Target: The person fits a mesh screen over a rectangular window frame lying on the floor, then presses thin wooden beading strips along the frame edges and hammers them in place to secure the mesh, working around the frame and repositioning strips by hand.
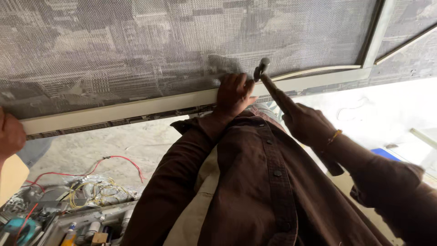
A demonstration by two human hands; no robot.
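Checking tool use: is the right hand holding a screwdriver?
No, the right hand grips a hammer by its handle, beside the left hand.

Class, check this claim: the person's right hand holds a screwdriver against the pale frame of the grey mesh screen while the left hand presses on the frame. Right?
Not quite. The head view shows the right hand holding a wooden-handled metal hammer, not a screwdriver; the left hand does press on the pale frame of the grey mesh screen.

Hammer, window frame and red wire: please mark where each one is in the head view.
Hammer [261,68], head view, on its metal head.
Window frame [136,107], head view, on the pale lower rail.
Red wire [123,158], head view, on the loop lying on the floor.
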